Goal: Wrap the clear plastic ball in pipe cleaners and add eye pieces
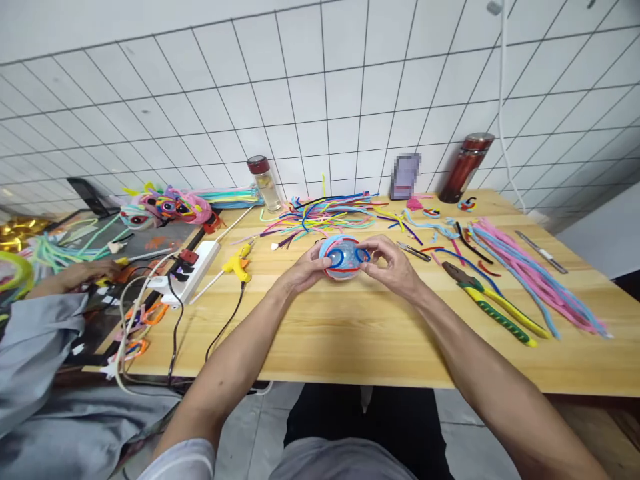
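A small light-blue round craft piece (pixel 342 257), wound with blue and red pipe cleaners, rests on the wooden table (pixel 350 333) near its middle. My left hand (pixel 306 269) grips its left side with curled fingers. My right hand (pixel 391 264) pinches its right side, where a blue loop sticks out. Both forearms reach in from the lower edge of the view.
Loose coloured pipe cleaners (pixel 325 217) lie behind the piece, and a pink bundle (pixel 530 277) at the right. Yellow-green pliers (pixel 493 307), small scissors (pixel 414 251), a yellow glue gun (pixel 239 263), a power strip (pixel 193 270), a bottle (pixel 265 183) and a red flask (pixel 465 167) stand about. Another person's hand (pixel 85 272) works at the left.
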The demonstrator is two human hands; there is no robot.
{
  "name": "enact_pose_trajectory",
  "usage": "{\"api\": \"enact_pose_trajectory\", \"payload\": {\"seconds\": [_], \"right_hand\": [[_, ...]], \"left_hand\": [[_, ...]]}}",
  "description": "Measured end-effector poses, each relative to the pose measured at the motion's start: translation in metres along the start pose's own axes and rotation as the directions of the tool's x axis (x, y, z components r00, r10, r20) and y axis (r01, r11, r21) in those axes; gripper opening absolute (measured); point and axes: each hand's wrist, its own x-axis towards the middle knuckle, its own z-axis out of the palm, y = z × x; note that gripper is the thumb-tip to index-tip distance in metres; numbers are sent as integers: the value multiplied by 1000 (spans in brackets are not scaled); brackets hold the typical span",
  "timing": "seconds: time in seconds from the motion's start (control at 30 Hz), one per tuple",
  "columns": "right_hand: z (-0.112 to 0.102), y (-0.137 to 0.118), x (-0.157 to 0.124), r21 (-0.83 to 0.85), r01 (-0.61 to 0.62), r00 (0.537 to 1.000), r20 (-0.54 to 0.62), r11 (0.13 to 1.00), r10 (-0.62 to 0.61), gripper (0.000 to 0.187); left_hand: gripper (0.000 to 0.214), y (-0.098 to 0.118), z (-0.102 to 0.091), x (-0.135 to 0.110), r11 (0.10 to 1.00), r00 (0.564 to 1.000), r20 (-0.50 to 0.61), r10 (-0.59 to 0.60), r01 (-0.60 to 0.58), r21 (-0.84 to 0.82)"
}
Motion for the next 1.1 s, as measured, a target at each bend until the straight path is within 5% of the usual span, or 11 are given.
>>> {"api": "enact_pose_trajectory", "payload": {"seconds": [0.3,0.5,0.63,1.1], "right_hand": [[-6,12,0,-230,-110,994,-51,967,101,10],[-6,8,-2,-362,117,983,-91,925,-160,28],[1,-2,-4,-384,289,953,29,877,-302,41],[13,7,-8,-443,338,940,106,830,-326,34]], "left_hand": [[72,2,4,1,999,994,-101,37,-38,-16],[76,-1,7,1,998,991,-134,18,-10,56],[79,-8,10,1,986,994,-101,44,-27,164],[81,-14,6,3,976,997,-42,62,-52,210]]}}
